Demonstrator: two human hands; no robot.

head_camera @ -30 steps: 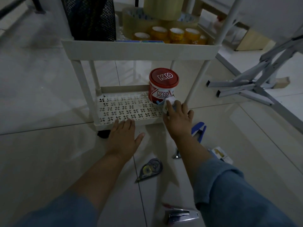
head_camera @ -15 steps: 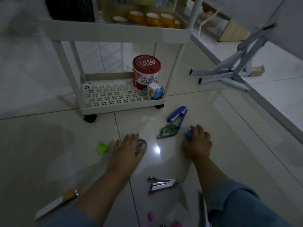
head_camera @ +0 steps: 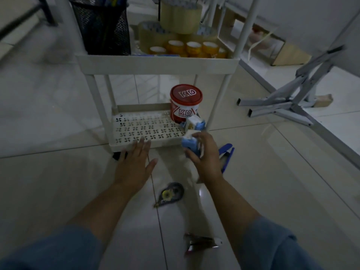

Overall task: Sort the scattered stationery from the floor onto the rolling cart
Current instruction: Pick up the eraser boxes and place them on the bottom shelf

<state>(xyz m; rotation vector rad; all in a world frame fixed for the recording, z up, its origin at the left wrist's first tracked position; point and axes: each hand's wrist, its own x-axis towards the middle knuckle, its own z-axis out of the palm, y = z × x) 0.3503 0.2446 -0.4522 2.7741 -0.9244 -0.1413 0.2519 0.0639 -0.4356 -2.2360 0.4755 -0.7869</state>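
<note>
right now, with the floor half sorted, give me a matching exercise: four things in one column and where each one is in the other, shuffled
Things
1. red-lidded tub
2. mesh pen holder
3. correction tape
4. blue stapler

Places
a. upper shelf of the cart
b. floor, partly behind the right hand, which grips a small box
c. lower shelf of the cart
d. floor, out in the open

Pairs: 1-c, 2-a, 3-d, 4-b

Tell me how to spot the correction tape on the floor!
Find the white rolling cart, then the floor before it. Between the left forearm and right forearm lies the correction tape: a dark teardrop with a yellow wheel, unlike the blue stapler.
</note>
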